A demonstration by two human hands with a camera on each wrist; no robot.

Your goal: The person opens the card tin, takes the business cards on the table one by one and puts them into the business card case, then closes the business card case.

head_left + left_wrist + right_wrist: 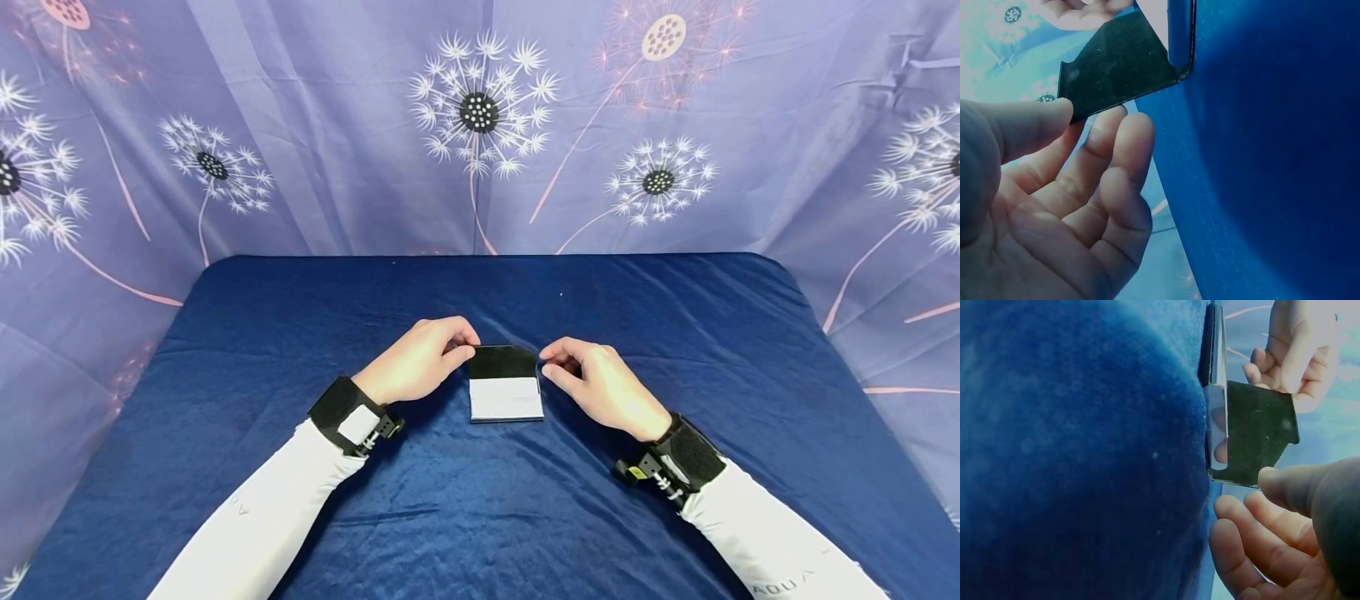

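A small, thin card case stands opened on the blue cloth, between both hands. Its dark flap with slanted corners is raised at the far side; the near part looks white and shiny from above. My left hand pinches the flap's left edge, thumb on its face and fingers behind. At the opposite edge, my right hand holds the flap with the thumb tip on it, its other fingers loosely bent beside it. The inside of the case's body is partly hidden by its shiny front.
Dark blue velvety cloth covers the table, with soft folds near the case. Behind it hangs a lilac curtain printed with dandelions. Black straps with small cameras are on both wrists, over white sleeves.
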